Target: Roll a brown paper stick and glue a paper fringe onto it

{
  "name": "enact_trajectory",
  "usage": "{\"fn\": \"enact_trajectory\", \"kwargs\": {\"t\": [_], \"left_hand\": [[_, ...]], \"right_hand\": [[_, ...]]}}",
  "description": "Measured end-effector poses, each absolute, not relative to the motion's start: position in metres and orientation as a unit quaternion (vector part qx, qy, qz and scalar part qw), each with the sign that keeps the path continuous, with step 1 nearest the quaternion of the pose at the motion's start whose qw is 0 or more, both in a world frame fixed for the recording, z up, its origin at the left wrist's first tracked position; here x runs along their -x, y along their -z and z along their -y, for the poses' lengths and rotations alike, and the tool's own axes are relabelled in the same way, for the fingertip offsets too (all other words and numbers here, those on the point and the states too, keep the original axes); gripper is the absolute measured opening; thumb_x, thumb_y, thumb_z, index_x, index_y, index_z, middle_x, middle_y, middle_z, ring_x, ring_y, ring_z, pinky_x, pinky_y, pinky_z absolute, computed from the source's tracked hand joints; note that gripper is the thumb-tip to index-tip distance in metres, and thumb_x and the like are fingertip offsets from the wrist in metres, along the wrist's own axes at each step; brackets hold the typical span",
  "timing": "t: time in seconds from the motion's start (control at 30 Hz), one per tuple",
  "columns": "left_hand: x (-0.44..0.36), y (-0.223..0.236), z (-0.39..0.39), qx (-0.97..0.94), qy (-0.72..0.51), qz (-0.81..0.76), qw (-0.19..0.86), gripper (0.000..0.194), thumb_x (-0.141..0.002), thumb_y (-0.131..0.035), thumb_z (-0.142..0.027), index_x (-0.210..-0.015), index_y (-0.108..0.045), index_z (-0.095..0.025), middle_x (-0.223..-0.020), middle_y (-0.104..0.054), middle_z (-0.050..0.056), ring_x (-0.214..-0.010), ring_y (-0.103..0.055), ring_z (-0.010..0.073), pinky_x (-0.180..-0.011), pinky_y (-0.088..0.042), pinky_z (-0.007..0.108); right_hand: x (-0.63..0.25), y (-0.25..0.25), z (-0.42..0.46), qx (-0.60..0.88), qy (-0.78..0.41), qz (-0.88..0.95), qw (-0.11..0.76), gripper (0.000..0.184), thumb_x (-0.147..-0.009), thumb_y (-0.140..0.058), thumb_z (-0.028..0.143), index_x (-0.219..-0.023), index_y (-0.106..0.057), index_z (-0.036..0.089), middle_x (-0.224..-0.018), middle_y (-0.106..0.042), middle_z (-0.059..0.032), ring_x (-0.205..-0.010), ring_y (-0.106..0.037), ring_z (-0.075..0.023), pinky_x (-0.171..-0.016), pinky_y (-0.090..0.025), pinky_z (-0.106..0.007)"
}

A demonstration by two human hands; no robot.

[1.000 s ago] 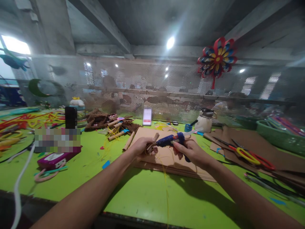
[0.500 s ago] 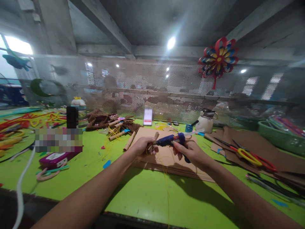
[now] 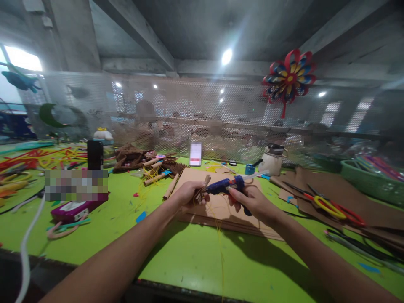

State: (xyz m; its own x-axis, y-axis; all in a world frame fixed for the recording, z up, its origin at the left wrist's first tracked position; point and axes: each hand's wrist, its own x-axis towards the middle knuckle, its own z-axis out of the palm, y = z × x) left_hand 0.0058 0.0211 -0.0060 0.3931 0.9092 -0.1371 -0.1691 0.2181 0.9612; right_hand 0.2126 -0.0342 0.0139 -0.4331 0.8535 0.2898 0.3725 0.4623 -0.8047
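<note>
My right hand [image 3: 252,202] is closed round a blue glue gun [image 3: 225,185], its nozzle pointing left with a clear glue stick poking out behind. The nozzle meets a small folded brown cardboard piece [image 3: 202,190] that my left hand [image 3: 185,194] pinches. Both hands hover above a stack of brown cardboard sheets [image 3: 217,212] on the green table [image 3: 176,256]. A thin yellow strand hangs from the hands toward the table's near edge.
Paper rolls and brown scraps [image 3: 151,166] lie behind the left hand. A phone [image 3: 195,154] stands at the mesh wall. Scissors with yellow and red handles [image 3: 328,206] lie on cardboard at right, a green basket [image 3: 372,181] beyond. A purple box [image 3: 74,209] and black bottle [image 3: 94,155] sit left.
</note>
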Motion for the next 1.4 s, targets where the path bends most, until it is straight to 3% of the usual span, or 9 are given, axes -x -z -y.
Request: {"fn": "enact_trajectory", "kwargs": {"t": [0.27,0.47,0.97,1.2,1.4], "left_hand": [[-0.0076,0.0015,-0.0160,-0.501,-0.382,-0.394,0.669,0.020,-0.074,-0.049,-0.019,-0.061,-0.059,-0.008,-0.050,-0.055,0.006,-0.041,-0.045,0.0078,-0.039,-0.033,0.018],[-0.0054,0.0052,-0.0212,-0.491,-0.381,-0.398,0.675,0.019,-0.072,-0.052,-0.023,-0.066,-0.061,-0.007,-0.051,-0.057,0.007,-0.044,-0.049,0.0106,-0.039,-0.033,0.020],[-0.0061,0.0013,-0.0156,-0.486,-0.395,-0.387,0.676,0.018,-0.074,-0.050,-0.018,-0.061,-0.057,-0.008,-0.052,-0.056,0.006,-0.041,-0.045,0.0077,-0.040,-0.033,0.019],[-0.0079,-0.0005,-0.0148,-0.444,-0.406,-0.399,0.692,0.011,-0.074,-0.053,-0.017,-0.070,-0.057,-0.007,-0.055,-0.057,0.006,-0.048,-0.052,0.0105,-0.038,-0.034,0.017],[-0.0087,-0.0017,-0.0126,-0.475,-0.399,-0.389,0.681,0.016,-0.074,-0.053,-0.018,-0.065,-0.058,-0.006,-0.052,-0.056,0.006,-0.040,-0.044,0.0072,-0.037,-0.032,0.018]], "right_hand": [[-0.2117,-0.0136,0.0364,0.374,-0.361,0.786,0.334,0.043,-0.085,-0.043,0.049,-0.066,-0.057,0.013,-0.058,-0.053,-0.0018,-0.054,-0.051,-0.0100,-0.052,-0.039,-0.022],[-0.2122,-0.0134,0.0340,0.386,-0.356,0.774,0.353,0.044,-0.084,-0.043,0.051,-0.066,-0.056,0.012,-0.056,-0.054,-0.0017,-0.052,-0.049,-0.0099,-0.051,-0.038,-0.022],[-0.2126,-0.0148,0.0360,0.364,-0.370,0.786,0.336,0.044,-0.084,-0.043,0.051,-0.068,-0.058,0.012,-0.060,-0.055,-0.0030,-0.055,-0.051,-0.0103,-0.051,-0.039,-0.022],[-0.2123,-0.0151,0.0356,0.382,-0.352,0.773,0.363,0.044,-0.086,-0.042,0.048,-0.067,-0.058,0.012,-0.058,-0.055,-0.0025,-0.053,-0.049,-0.0098,-0.051,-0.037,-0.022],[-0.2103,-0.0131,0.0370,0.361,-0.374,0.784,0.338,0.045,-0.085,-0.042,0.050,-0.069,-0.059,0.012,-0.062,-0.056,-0.0036,-0.055,-0.051,-0.0103,-0.053,-0.039,-0.023]]}}
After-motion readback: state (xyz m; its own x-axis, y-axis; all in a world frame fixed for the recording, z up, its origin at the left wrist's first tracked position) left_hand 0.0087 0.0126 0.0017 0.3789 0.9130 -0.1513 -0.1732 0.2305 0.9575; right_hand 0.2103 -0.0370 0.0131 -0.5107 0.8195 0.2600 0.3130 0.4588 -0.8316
